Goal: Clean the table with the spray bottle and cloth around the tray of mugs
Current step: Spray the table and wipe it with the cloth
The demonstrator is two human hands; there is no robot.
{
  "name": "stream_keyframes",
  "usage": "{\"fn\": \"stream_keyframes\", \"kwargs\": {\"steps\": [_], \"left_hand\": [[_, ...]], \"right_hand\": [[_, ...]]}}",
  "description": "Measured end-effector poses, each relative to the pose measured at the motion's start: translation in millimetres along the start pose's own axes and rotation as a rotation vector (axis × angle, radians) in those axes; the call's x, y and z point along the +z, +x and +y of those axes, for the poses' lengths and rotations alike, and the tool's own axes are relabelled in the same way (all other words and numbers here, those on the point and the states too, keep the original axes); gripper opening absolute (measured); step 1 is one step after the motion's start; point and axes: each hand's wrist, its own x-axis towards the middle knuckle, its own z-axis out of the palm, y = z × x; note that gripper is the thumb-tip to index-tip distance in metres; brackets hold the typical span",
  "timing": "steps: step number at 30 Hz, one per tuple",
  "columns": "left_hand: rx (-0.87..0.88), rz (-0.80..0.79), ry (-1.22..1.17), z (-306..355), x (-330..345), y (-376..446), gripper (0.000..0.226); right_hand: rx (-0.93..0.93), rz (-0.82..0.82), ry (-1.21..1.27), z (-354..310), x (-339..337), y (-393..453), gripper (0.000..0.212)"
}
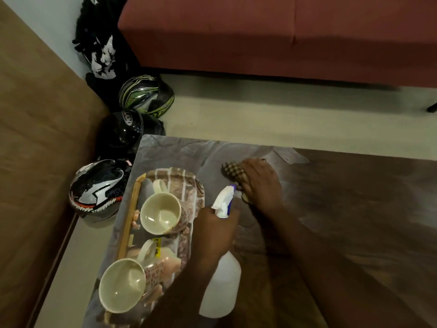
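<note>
Head view: your left hand is curled round the neck of the spray bottle, held just beside the tray's right rim, nozzle toward the cloth; your right hand presses that checked cloth onto the table near its far edge, fingers laid together over it; tray lies along the table's left edge, far mug and near mug upright on it; helmets on the floor beyond that edge.

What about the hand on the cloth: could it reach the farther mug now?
Probably, with a detour: the spray bottle in the left hand stands between the right hand, on the cloth, and the farther mug.
</note>
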Motion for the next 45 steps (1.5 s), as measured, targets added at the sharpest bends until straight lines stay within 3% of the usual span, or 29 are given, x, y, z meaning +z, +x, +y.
{"fn": "stream_keyframes", "kwargs": {"steps": [4, 9, 12, 15, 18, 21, 22, 26, 31, 35, 37, 40, 42, 45], "left_hand": [[-0.012, -0.028, 0.010, 12, 5, 14, 0.041], [0.007, 0.007, 0.016, 32, 6, 29, 0.022], [-0.012, -0.046, -0.012, 38, 8, 39, 0.034], [-0.056, -0.066, -0.059, 40, 11, 50, 0.039], [-0.040, -0.007, -0.060, 38, 13, 53, 0.035], [-0.046, -0.053, -0.032, 35, 14, 50, 0.038], [-0.049, -0.066, -0.030, 35, 15, 47, 0.040], [-0.031, -0.048, -0.058, 40, 18, 39, 0.041], [0.030, -0.034, -0.003, 29, 26, 13, 0.020], [-0.009, -0.080, 0.005, 2, 27, -31, 0.032], [-0.051, -0.084, 0.022, -19, 30, -59, 0.035], [-0.074, -0.082, 0.027, -54, 31, -96, 0.028], [-0.084, -0.095, 0.038, -75, 23, -110, 0.031], [-0.130, -0.141, 0.011, -98, 6, -126, 0.052]], "right_hand": [[0.108, -0.011, 0.007, -21, 12, 48, 0.050], [-0.341, -0.158, 0.089, 12, 9, 19, 0.042], [-0.160, -0.082, 0.033, 30, -2, 47, 0.042], [-0.022, -0.028, -0.011, 6, 5, 79, 0.046], [-0.154, -0.058, 0.068, -7, 15, 62, 0.044], [-0.359, -0.131, 0.111, 14, 9, 24, 0.041], [-0.330, -0.141, 0.107, 22, 5, 19, 0.041], [0.098, 0.021, 0.034, 5, 7, 25, 0.046], [-0.184, -0.052, 0.120, 11, -6, -29, 0.039], [0.127, -0.031, 0.078, -5, -28, -93, 0.045], [0.116, -0.074, 0.130, -38, -23, -133, 0.041], [-0.098, -0.119, 0.142, -52, -27, -193, 0.042], [-0.044, -0.103, 0.137, -54, -33, -213, 0.046], [0.177, -0.069, 0.096, -77, -30, -210, 0.048]]}}
